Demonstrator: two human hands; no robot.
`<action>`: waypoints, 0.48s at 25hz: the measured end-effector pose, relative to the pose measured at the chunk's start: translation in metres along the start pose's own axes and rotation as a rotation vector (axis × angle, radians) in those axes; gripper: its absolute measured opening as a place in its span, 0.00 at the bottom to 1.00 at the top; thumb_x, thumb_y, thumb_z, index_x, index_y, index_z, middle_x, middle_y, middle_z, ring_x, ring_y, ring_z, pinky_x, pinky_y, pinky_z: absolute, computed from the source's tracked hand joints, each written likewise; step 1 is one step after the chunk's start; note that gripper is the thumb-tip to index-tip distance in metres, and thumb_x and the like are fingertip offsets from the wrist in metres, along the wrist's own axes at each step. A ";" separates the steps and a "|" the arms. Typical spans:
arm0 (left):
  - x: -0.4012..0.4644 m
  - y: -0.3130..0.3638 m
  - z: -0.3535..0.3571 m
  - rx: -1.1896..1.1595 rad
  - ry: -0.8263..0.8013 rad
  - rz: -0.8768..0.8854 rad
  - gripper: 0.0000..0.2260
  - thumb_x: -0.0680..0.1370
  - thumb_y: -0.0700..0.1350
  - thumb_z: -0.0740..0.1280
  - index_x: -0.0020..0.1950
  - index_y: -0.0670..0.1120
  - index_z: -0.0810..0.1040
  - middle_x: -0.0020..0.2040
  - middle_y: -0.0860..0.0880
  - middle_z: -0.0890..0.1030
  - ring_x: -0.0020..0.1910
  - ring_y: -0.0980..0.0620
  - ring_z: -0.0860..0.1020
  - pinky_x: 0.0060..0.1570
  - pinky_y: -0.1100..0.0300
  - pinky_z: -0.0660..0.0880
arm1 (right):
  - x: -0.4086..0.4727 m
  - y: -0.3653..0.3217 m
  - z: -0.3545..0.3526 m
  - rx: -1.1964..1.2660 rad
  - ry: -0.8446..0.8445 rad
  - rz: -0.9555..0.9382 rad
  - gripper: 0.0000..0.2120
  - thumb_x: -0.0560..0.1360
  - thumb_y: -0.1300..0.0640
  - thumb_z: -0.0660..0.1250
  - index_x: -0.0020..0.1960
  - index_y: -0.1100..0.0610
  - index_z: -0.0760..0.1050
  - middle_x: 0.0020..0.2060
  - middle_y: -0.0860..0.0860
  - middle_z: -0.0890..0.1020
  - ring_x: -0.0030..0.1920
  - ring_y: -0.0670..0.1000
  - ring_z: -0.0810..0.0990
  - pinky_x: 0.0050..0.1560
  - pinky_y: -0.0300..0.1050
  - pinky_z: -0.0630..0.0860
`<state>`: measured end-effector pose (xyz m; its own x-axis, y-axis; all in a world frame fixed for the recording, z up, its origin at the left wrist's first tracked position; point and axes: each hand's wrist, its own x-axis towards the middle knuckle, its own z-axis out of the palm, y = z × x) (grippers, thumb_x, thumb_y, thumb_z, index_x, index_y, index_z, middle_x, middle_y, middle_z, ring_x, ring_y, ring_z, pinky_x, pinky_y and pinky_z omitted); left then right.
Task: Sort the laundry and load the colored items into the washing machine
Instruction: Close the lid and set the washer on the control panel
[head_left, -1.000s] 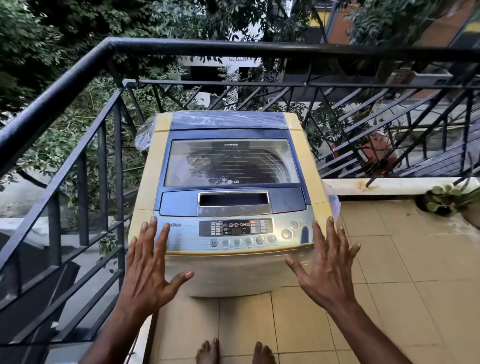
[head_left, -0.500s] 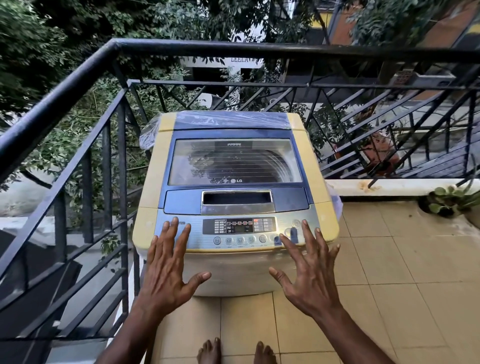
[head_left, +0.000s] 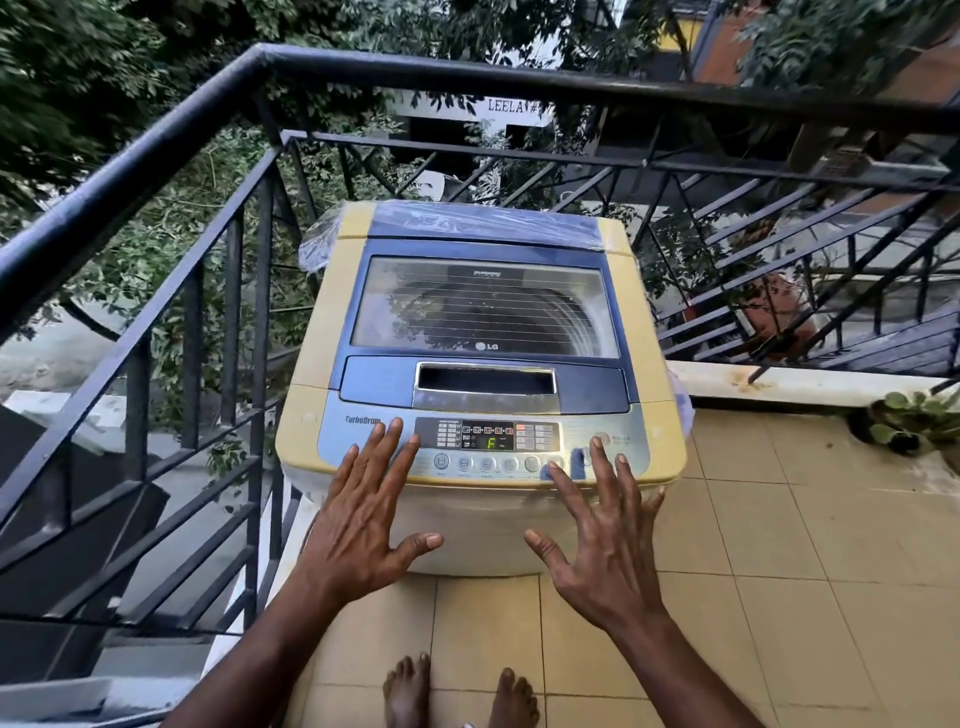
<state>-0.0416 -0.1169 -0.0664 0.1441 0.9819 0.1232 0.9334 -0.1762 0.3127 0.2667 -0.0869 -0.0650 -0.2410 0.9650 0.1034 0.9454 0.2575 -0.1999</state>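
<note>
A top-loading washing machine (head_left: 322, 332), yellow and blue with a glass lid (head_left: 483, 306) that is closed, stands in the balcony corner. Its control panel (head_left: 488, 436) shows a lit green display. My left hand (head_left: 363, 514) is spread flat, fingertips over the left part of the panel. Over the right part hovers my right hand (head_left: 602, 530), fingers apart, fingertips near the round buttons. Neither hand holds anything. No laundry is in view.
A black metal railing (head_left: 156, 171) runs along the left and behind the machine. Beige floor tiles (head_left: 779, 545) spread to the right. A potted plant (head_left: 914, 426) sits by the low white ledge at right. My bare feet (head_left: 457, 696) stand just before the machine.
Both hands have moved forward and inward, from beside the machine's front corners to over its control panel. The view has come closer to the machine.
</note>
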 end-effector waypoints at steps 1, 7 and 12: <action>-0.001 0.001 0.001 -0.003 -0.004 0.006 0.48 0.73 0.74 0.61 0.83 0.49 0.49 0.84 0.48 0.46 0.83 0.46 0.46 0.79 0.45 0.47 | 0.000 0.001 0.000 -0.005 -0.003 -0.005 0.38 0.73 0.24 0.53 0.79 0.37 0.59 0.83 0.49 0.45 0.82 0.59 0.48 0.73 0.78 0.53; -0.004 0.004 0.002 -0.001 -0.016 0.018 0.47 0.74 0.73 0.60 0.83 0.49 0.48 0.84 0.49 0.46 0.83 0.47 0.46 0.79 0.45 0.47 | 0.001 0.004 -0.002 -0.015 -0.032 -0.027 0.38 0.73 0.25 0.55 0.80 0.38 0.58 0.83 0.48 0.45 0.83 0.57 0.48 0.74 0.77 0.51; -0.007 0.002 0.001 0.000 -0.044 0.059 0.48 0.74 0.72 0.61 0.83 0.47 0.46 0.84 0.47 0.45 0.83 0.47 0.46 0.78 0.42 0.51 | 0.000 0.005 -0.005 -0.007 -0.057 -0.051 0.39 0.73 0.25 0.54 0.81 0.39 0.55 0.83 0.48 0.44 0.83 0.56 0.47 0.75 0.75 0.49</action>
<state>-0.0400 -0.1241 -0.0675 0.2134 0.9718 0.1000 0.9228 -0.2342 0.3060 0.2730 -0.0859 -0.0614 -0.3006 0.9520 0.0573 0.9330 0.3060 -0.1894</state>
